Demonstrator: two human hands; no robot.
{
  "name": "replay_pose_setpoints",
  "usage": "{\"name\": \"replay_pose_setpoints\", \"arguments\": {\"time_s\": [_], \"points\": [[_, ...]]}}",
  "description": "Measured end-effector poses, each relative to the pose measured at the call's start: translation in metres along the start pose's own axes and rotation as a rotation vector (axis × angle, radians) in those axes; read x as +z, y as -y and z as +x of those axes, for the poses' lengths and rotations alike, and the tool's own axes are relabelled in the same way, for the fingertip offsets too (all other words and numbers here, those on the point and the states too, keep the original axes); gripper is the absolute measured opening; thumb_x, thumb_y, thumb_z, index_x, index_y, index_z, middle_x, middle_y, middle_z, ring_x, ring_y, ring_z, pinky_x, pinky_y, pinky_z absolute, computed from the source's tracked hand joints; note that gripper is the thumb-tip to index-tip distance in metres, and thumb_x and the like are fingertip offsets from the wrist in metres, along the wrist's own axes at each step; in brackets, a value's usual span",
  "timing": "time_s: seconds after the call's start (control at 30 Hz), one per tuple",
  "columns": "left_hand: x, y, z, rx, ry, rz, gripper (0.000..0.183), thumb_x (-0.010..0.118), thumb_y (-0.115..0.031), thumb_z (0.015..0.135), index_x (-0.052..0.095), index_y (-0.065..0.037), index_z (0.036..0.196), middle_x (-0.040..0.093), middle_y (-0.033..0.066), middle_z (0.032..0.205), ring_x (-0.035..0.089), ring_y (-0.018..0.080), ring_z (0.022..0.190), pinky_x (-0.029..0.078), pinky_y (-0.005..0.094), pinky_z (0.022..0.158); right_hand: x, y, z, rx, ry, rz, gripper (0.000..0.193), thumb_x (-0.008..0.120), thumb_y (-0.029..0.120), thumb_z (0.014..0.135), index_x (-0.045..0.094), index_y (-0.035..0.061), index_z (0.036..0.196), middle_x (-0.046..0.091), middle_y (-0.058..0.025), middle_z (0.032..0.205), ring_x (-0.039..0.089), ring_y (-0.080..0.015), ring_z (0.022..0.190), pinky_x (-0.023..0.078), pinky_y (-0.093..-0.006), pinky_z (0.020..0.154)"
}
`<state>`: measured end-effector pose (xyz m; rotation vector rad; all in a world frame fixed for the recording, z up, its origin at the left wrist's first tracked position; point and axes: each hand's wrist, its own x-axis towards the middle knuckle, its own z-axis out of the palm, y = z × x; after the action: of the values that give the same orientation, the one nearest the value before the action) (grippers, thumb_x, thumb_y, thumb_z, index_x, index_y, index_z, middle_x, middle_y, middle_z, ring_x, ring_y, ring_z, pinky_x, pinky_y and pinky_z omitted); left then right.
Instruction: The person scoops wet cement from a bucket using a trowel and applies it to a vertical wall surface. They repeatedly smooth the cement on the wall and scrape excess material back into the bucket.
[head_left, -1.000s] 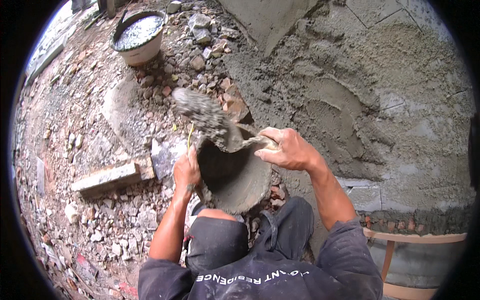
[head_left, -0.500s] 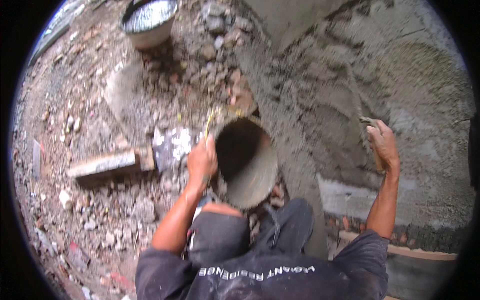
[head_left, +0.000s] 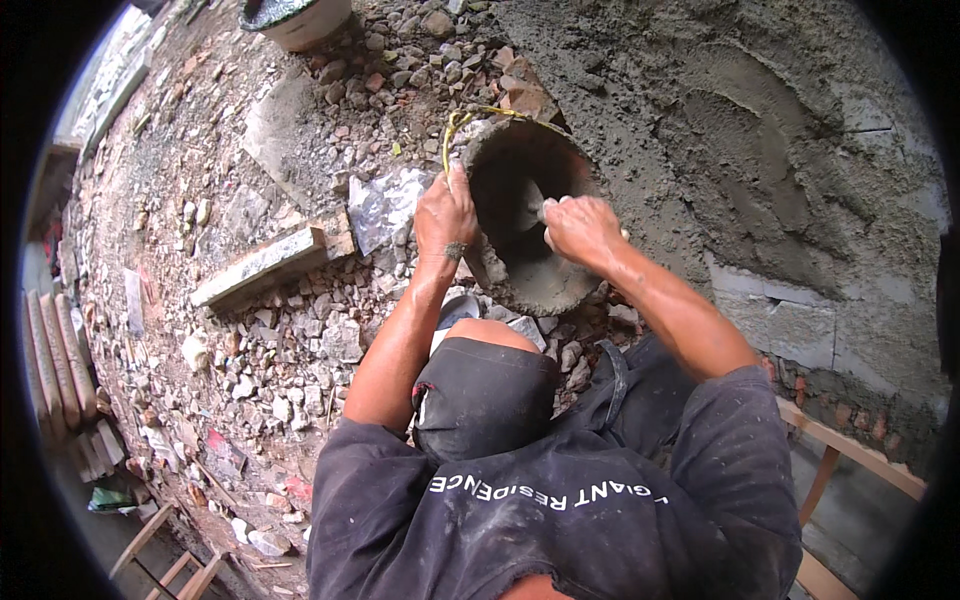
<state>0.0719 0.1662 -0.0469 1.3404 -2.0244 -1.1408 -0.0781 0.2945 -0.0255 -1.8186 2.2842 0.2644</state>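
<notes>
A mortar-caked bucket (head_left: 550,285) is tipped in front of me, its dark mouth turned my way. My left hand (head_left: 445,215) is closed at its left rim, gripping the yellow rope handle (head_left: 449,135). My right hand (head_left: 583,232) reaches across to the bucket's mouth, closed round the handle of a trowel (head_left: 528,203). The trowel's blade points into the bucket; its tip and any mortar deep inside are lost in shadow. Right of the bucket rises a block wall (head_left: 775,335), largely coated with wet grey mortar (head_left: 740,140).
Stony rubble (head_left: 290,375) covers the ground on the left, with a long pale block (head_left: 260,268) and a crumpled clear plastic sheet (head_left: 385,208) on it. Another pale bucket (head_left: 310,30) stands at the top. A wooden frame (head_left: 850,450) lies lower right.
My right hand has come down from the wall to the left, bringing the trowel into the bucket's mouth. My left hand keeps its hold at the rim. The view has shifted.
</notes>
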Motion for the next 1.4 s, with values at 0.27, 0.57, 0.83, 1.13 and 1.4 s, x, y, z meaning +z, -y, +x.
{"name": "replay_pose_setpoints", "arguments": {"time_s": [0.27,0.57,0.83,1.13,1.4], "points": [[-0.006,0.005,0.001,-0.015,0.022,-0.057,0.04,0.038,-0.036,0.097,0.06,-0.003,0.088,0.058,0.0249,0.073,0.056,0.0455,0.072,0.043,0.0482,0.061,-0.005,-0.023,-0.086,0.258,0.144,0.661,0.034,0.061,0.032,0.076,0.058,0.0008,0.088,0.062,-0.0233,0.081,0.06,-0.0427,0.08,0.047,-0.0461,0.07],[-0.005,0.007,0.0,-0.032,-0.002,-0.082,0.04,0.039,-0.034,0.098,0.06,-0.002,0.086,0.057,0.0258,0.066,0.056,0.0453,0.065,0.041,0.0509,0.058,-0.139,-0.051,-0.027,0.011,-0.218,0.395,0.031,0.064,0.028,0.08,0.061,0.0007,0.095,0.06,-0.0146,0.072,0.059,-0.0322,0.066,0.048,-0.0386,0.061],[-0.006,0.001,0.005,-0.032,0.058,-0.063,0.035,0.041,-0.031,0.097,0.059,-0.002,0.089,0.056,0.0264,0.063,0.056,0.0452,0.061,0.041,0.0523,0.054,-0.204,-0.128,0.1,0.326,0.099,1.123,0.025,0.063,0.024,0.082,0.062,0.0023,0.095,0.055,-0.001,0.066,0.051,-0.0095,0.054,0.046,-0.0253,0.049],[-0.017,-0.017,0.003,-0.266,0.196,0.183,0.036,0.037,-0.035,0.097,0.057,-0.006,0.095,0.064,0.0231,0.079,0.061,0.0442,0.07,0.047,0.0524,0.065,-0.306,-0.186,0.02,0.707,-0.07,0.707,0.033,0.053,0.035,0.089,0.062,0.0035,0.086,0.058,-0.0078,0.065,0.057,-0.0178,0.06,0.045,-0.0323,0.057],[-0.051,-0.071,0.013,-0.583,0.363,0.294,0.046,0.033,-0.045,0.096,0.056,-0.008,0.108,0.063,0.0275,0.083,0.06,0.0473,0.08,0.045,0.0546,0.071,-0.248,-0.176,0.008,0.801,0.024,0.56,0.04,0.061,0.035,0.079,0.06,-0.0039,0.09,0.062,-0.0272,0.085,0.06,-0.0423,0.082,0.047,-0.0427,0.076]]}}
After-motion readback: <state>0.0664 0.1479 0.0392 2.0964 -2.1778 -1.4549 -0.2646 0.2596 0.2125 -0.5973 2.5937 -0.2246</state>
